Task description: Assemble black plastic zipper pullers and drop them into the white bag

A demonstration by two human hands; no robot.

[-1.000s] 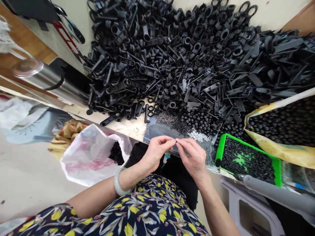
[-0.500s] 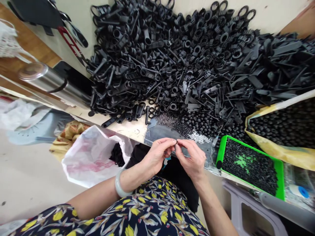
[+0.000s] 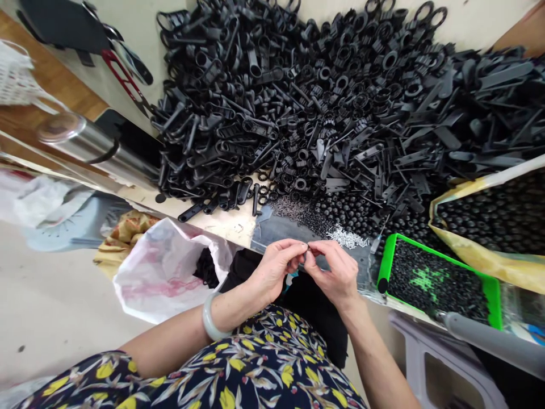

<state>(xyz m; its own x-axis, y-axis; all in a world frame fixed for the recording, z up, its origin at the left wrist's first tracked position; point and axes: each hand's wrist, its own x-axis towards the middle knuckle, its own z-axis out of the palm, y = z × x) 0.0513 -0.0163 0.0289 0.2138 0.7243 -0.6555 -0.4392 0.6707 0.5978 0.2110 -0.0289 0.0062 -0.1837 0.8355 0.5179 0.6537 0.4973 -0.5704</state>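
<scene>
Black small part (image 3: pixel 307 249), mostly hidden by fingertips; exact shape cannot be told. Left hand (image 3: pixel 272 271) and right hand (image 3: pixel 336 271) both grasp it, thumbs opposed to forefingers, tips meeting. Main risk (judged): a slip, since so tiny a piece is held by the tips alone; it could drop onto the dark cloth (image 3: pixel 318 308) below, black on near-black, hard to find. Second risk: right-hand knuckles brushing the silvery pins (image 3: pixel 346 237) just beyond, scattering them among the black beads (image 3: pixel 344 211). Position: part sits between the two hands, at the front edge of the counter (image 3: pixel 230 224), short of the pins. Green tray (image 3: pixel 386 261): to the right, apart from both hands. Farther back: heaped black pieces (image 3: pixel 255 108).
</scene>
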